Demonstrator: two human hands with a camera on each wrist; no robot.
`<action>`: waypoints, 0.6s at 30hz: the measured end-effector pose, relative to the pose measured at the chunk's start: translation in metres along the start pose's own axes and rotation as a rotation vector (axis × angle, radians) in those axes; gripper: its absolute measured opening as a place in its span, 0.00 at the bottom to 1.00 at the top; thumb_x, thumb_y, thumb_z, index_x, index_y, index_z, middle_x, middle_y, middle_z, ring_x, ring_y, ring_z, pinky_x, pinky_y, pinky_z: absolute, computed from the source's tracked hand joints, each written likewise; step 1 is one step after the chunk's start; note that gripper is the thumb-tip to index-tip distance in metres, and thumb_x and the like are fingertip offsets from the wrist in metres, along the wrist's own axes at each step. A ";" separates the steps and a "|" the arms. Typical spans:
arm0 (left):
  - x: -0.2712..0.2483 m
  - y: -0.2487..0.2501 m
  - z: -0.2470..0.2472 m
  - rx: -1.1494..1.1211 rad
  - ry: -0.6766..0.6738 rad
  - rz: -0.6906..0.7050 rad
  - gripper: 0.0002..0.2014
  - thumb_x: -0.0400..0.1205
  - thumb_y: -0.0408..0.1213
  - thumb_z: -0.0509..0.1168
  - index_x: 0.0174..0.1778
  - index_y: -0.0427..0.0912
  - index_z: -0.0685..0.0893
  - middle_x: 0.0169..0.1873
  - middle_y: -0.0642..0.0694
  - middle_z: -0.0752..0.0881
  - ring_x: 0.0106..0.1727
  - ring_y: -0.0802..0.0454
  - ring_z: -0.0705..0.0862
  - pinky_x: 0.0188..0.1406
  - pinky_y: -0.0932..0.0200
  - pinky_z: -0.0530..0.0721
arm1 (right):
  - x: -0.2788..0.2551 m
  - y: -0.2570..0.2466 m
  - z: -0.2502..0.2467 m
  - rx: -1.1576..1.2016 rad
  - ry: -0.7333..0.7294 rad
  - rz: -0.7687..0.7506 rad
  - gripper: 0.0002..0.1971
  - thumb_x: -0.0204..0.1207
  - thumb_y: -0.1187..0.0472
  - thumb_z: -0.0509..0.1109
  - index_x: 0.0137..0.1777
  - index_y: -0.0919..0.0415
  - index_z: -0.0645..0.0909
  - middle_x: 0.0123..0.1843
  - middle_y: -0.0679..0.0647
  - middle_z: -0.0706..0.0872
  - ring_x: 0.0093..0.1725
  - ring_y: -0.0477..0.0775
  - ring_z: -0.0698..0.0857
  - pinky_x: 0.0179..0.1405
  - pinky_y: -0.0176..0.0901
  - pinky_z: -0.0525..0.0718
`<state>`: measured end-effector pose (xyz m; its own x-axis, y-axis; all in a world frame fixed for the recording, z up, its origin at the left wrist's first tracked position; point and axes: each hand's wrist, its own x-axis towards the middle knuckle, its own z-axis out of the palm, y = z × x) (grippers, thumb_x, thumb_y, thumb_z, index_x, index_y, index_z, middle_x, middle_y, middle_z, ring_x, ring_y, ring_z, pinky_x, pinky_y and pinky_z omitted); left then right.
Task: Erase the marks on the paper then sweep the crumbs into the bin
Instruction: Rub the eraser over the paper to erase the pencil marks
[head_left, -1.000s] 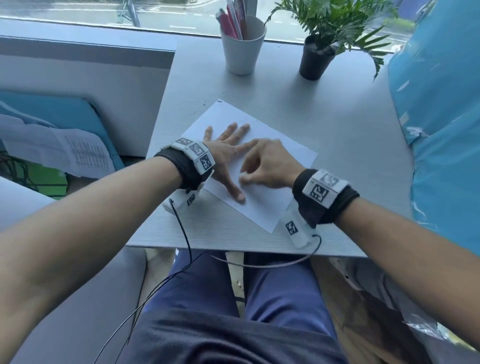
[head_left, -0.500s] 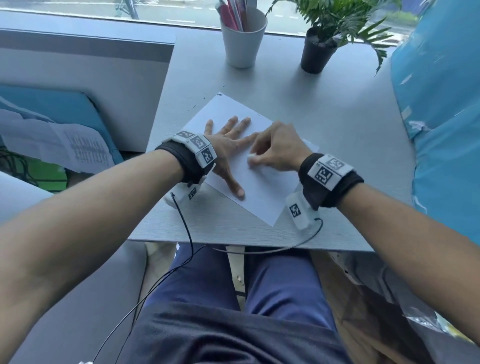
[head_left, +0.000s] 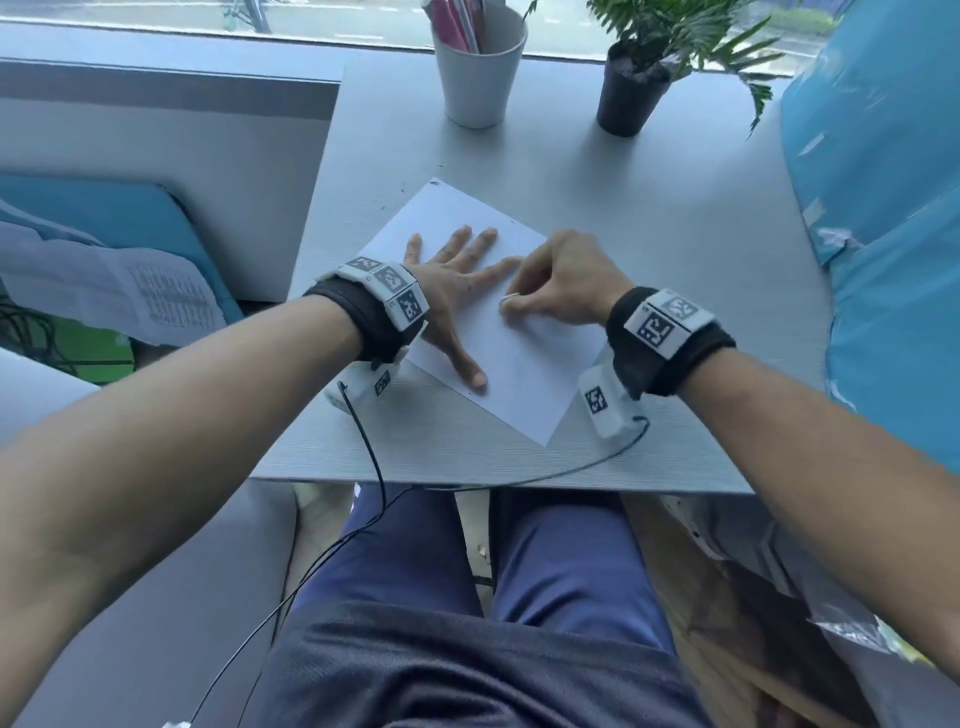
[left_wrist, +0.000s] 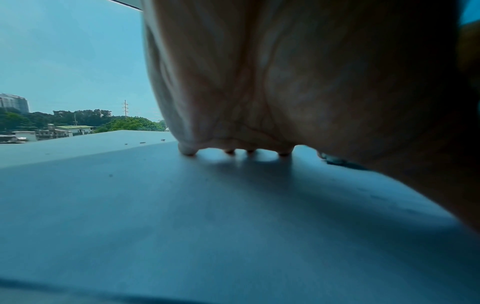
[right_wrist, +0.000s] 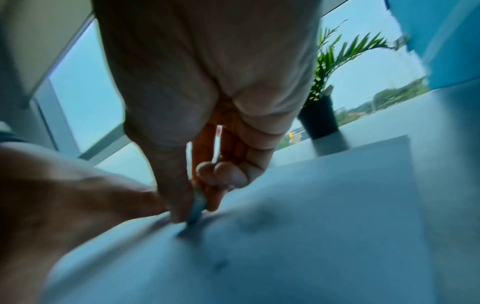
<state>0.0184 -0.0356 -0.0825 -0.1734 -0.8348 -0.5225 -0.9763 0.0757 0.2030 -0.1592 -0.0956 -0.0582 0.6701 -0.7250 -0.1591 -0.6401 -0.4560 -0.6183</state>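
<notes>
A white sheet of paper (head_left: 524, 374) lies skewed on the grey desk (head_left: 649, 218). My left hand (head_left: 457, 280) rests flat on it with fingers spread, holding it down. My right hand (head_left: 556, 291) pinches a small white eraser (head_left: 509, 298) between thumb and fingers and presses it onto the sheet just right of my left index finger. The right wrist view shows the eraser (right_wrist: 197, 209) touching the paper (right_wrist: 311, 236), with faint grey smudges (right_wrist: 255, 220) beside it. Small dark crumbs (head_left: 402, 187) lie off the paper's far corner.
A white cup of pens (head_left: 480, 67) and a black potted plant (head_left: 634, 88) stand at the desk's far edge by the window. Blue plastic sheeting (head_left: 883, 208) borders the right side. Printed papers (head_left: 156, 296) lie on a blue surface to the left. No bin is in view.
My right hand with the eraser has moved away from me and to the right across the sheet. My left hand stays flat on the paper.
</notes>
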 end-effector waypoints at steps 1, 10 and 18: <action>0.000 0.000 0.000 -0.002 -0.001 0.000 0.81 0.39 0.82 0.73 0.81 0.68 0.29 0.82 0.54 0.23 0.81 0.49 0.21 0.74 0.19 0.33 | -0.002 -0.003 0.003 -0.010 -0.023 -0.008 0.06 0.63 0.59 0.83 0.38 0.58 0.92 0.28 0.44 0.86 0.25 0.35 0.81 0.28 0.23 0.75; 0.004 -0.004 0.003 0.016 0.016 0.022 0.81 0.40 0.82 0.73 0.82 0.67 0.29 0.82 0.55 0.24 0.81 0.50 0.21 0.75 0.20 0.31 | 0.004 0.009 -0.017 -0.055 0.104 0.025 0.07 0.64 0.56 0.81 0.37 0.58 0.91 0.27 0.44 0.85 0.24 0.34 0.78 0.28 0.20 0.73; -0.001 -0.010 -0.002 0.060 0.071 -0.008 0.70 0.59 0.83 0.63 0.86 0.52 0.33 0.85 0.54 0.31 0.85 0.53 0.30 0.81 0.32 0.32 | -0.011 0.039 -0.031 -0.079 -0.114 0.217 0.07 0.68 0.52 0.80 0.40 0.54 0.89 0.36 0.46 0.87 0.37 0.45 0.83 0.41 0.38 0.77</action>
<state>0.0290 -0.0362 -0.0820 -0.1577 -0.8718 -0.4638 -0.9840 0.0994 0.1478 -0.2032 -0.1216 -0.0563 0.5495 -0.7490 -0.3701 -0.7976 -0.3385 -0.4993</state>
